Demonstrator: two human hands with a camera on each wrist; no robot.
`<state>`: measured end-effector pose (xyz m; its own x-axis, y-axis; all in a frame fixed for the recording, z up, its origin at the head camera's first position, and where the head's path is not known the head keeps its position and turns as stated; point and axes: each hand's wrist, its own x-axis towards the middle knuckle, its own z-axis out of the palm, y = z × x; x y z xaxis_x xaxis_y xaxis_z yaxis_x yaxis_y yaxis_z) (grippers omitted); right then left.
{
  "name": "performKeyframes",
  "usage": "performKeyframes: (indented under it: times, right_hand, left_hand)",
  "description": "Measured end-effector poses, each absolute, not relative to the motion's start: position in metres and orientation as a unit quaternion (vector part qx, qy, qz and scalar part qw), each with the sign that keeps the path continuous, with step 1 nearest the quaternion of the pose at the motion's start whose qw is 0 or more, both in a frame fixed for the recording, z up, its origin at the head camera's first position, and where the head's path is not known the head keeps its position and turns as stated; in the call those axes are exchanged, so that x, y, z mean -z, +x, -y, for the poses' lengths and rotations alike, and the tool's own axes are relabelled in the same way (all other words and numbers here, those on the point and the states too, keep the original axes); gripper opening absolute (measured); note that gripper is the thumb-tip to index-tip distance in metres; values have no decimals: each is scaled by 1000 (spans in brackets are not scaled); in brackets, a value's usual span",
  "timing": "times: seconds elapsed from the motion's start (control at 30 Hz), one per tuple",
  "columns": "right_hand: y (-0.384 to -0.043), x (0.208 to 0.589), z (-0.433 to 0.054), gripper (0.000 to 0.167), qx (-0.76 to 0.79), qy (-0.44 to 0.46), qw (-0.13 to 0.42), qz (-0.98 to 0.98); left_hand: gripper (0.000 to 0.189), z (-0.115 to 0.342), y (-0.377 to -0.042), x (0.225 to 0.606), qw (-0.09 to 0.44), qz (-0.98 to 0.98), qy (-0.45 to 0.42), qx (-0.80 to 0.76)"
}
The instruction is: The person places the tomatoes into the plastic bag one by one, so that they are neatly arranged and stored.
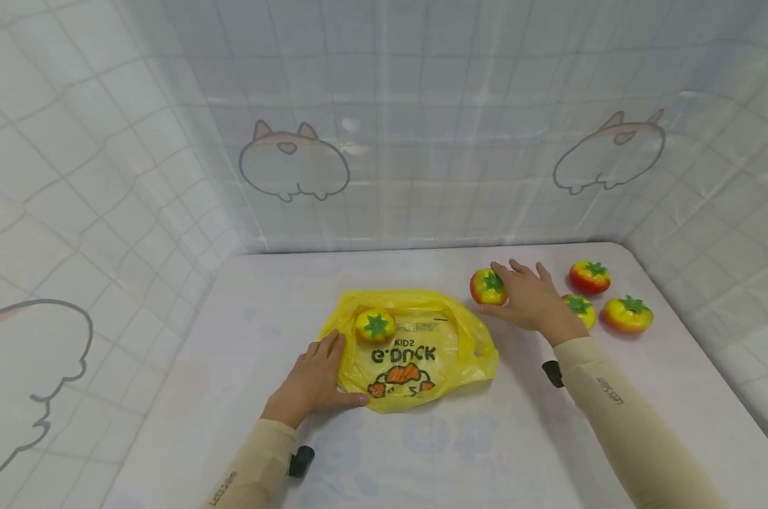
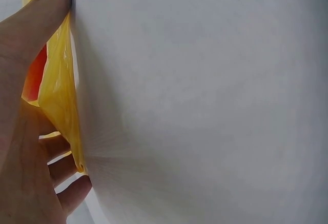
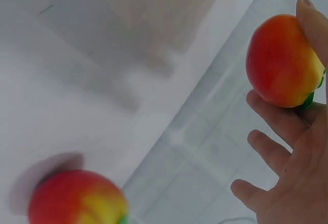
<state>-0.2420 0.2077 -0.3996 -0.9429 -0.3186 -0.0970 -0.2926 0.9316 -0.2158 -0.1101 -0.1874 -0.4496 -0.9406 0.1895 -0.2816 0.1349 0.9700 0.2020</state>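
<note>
My right hand [image 1: 528, 297] pinches a red-and-yellow tomato [image 1: 483, 286] with a green star-shaped top between thumb and index finger. In the right wrist view that tomato [image 3: 279, 60] is held off the table, and the other fingers are spread apart. A yellow plastic bag [image 1: 475, 357] with a duck print lies in the middle of the table. Another tomato [image 1: 366, 326] sits on the bag's upper left part, within its raised rim. My left hand [image 1: 314, 378] rests against the bag's left edge, thumb and fingers spread wide; in the left wrist view yellow film [image 2: 59, 80] stretches between them.
To the right of my right hand are a tomato [image 1: 590, 279] at the back, a tomato [image 1: 627, 317] nearer, and a tomato [image 1: 581, 311] partly behind my wrist. A pale curtain [image 1: 422, 141] with a grid and animal prints surrounds the white table [image 1: 231, 339].
</note>
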Motion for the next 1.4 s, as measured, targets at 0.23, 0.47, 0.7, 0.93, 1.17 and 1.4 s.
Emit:
performKeyframes:
  times: [0.23,0.47,0.7,0.93,1.17,1.4]
  right_hand:
    - [-242,392,-192,98,95,-177,44,-979]
    - [-240,390,-179,97,104,-193,41,-975]
    - [-237,391,-167,98,119,-213,37,-969]
    - [-236,391,-155,99,113,-229,24,-967]
    - [-232,393,-141,98,124,-260,22,-957]
    - [-229,399,-131,97,129,-278,25,-952]
  left_hand:
    - [133,186,-109,450,154,-980,81,-94]
    - [133,185,-106,451,155,-980,79,-97]
    - [132,184,-105,449,159,-980,79,-90]
    - [131,185,-107,445,155,-981,85,-84]
    - [130,184,-108,444,161,-980,77,-91]
    - [130,185,-107,444,171,-979,72,-86]
